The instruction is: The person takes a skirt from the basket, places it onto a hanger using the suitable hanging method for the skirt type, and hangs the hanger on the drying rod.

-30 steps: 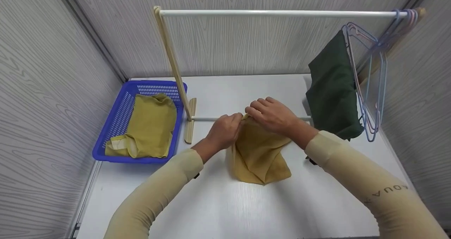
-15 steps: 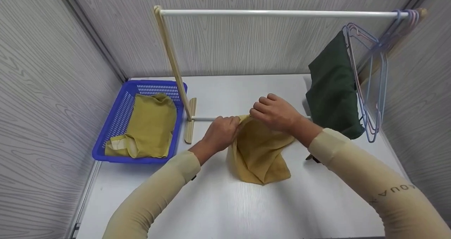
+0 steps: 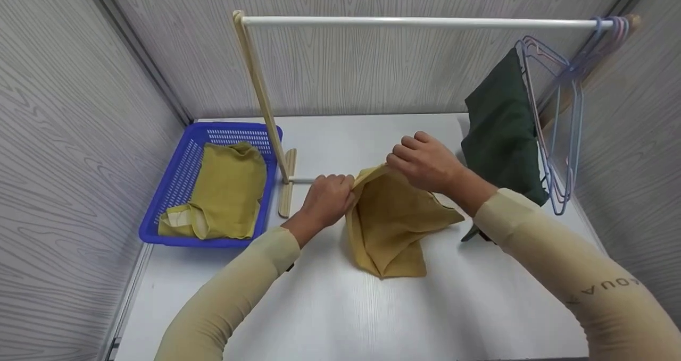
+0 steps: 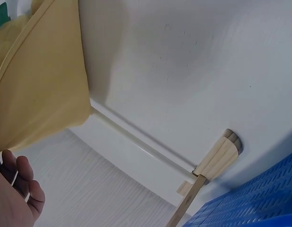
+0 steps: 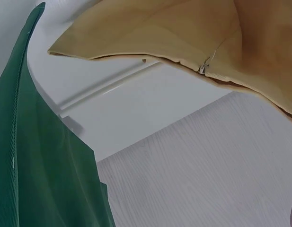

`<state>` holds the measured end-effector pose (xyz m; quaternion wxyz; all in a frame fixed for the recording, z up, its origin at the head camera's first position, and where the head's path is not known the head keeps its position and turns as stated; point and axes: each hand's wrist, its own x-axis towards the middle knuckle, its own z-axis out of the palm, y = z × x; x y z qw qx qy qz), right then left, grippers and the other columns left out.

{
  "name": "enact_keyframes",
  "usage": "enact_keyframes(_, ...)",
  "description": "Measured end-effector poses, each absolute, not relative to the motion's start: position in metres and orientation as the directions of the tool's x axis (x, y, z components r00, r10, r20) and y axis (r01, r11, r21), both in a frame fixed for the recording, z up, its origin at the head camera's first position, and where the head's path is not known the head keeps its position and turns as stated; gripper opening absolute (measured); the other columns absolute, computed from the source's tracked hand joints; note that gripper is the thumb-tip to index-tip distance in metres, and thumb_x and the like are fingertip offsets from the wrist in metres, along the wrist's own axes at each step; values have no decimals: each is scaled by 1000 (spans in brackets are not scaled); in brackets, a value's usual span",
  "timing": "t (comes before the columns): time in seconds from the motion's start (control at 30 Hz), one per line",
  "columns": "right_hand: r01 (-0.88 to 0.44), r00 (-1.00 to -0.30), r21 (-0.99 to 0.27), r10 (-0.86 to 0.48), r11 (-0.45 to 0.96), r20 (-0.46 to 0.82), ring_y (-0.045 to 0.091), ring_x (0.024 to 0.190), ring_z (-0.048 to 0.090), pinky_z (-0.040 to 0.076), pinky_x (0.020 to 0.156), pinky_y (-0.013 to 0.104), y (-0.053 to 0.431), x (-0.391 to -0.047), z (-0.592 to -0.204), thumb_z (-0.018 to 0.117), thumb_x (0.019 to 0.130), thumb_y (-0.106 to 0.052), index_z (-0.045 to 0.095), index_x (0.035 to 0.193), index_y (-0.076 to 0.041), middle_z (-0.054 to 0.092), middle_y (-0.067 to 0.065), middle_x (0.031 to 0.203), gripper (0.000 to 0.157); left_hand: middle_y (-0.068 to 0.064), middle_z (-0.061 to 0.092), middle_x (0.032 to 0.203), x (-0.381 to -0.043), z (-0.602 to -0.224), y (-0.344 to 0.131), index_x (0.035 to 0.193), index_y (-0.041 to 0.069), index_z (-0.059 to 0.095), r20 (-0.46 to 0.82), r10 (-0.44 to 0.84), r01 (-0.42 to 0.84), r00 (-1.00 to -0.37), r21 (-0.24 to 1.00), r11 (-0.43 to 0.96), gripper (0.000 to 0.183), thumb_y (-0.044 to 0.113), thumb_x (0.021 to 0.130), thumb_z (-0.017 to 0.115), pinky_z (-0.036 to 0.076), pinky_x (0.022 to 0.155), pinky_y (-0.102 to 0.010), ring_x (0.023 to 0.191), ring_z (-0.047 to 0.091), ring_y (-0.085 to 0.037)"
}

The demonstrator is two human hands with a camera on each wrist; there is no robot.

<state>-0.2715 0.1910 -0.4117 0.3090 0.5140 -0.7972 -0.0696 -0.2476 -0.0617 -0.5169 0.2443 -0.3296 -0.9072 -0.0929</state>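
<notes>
A mustard-yellow cloth cover hangs between both hands, its top edge stretched from one to the other and its lower corner near the white table. My left hand grips the top edge at the left. With curled fingers, my right hand holds that edge farther right and higher. Along one edge of the cover, the right wrist view shows a zip with a small metal pull. In the left wrist view, the left hand shows only partly, beside the cover.
A blue basket at the left holds a folded yellow cloth. A rack with a white rail spans the back. At its right end hang a dark green cloth and several hangers, close to the right hand.
The hands have moved apart, the right one up and to the right, the left one slightly left. The cover's top edge has spread wider between them.
</notes>
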Motion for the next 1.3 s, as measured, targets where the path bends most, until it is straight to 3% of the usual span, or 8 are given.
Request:
enact_keyframes(0.47,-760,-323,407,-838,507,441,26,76,60,46,66,38,205,-277,-399,56,99,-9,65,96,-6,67,9,84,9,-6,53,58,-250,-511,-76,72,7,52,497,566,634,-657,-41,772,24,22,91,58,39,50,-40,53,54,-25)
enact_keyframes(0.63,-762,-336,352,-797,543,502,28,75,60,47,65,39,212,-281,-395,60,98,-9,66,96,-6,67,10,84,7,-9,57,63,-249,-512,-86,78,5,57,406,559,600,-723,-32,799,26,25,94,59,44,56,-42,59,59,-27)
enact_keyframes(0.8,-750,-350,367,-801,550,486,28,78,62,49,67,39,216,-281,-391,67,95,-10,67,100,-7,68,11,87,7,-10,60,66,-247,-514,-98,82,5,59,360,539,574,-761,-12,819,25,27,95,61,46,59,-43,63,62,-27)
enact_keyframes(1.07,-728,-389,369,-791,578,472,28,78,62,48,66,38,225,-279,-393,65,96,-16,66,101,-7,69,11,87,10,-8,60,64,-248,-518,-104,79,7,59,397,559,580,-727,-79,811,26,29,94,61,45,57,-42,60,61,-27)
enact_keyframes(1.3,-707,-349,373,-756,601,554,28,74,62,49,66,38,239,-281,-399,73,91,-19,67,98,-7,68,11,86,15,-8,60,63,-249,-528,-120,77,7,58,410,586,574,-699,-166,802,27,28,92,63,45,56,-41,59,62,-27)
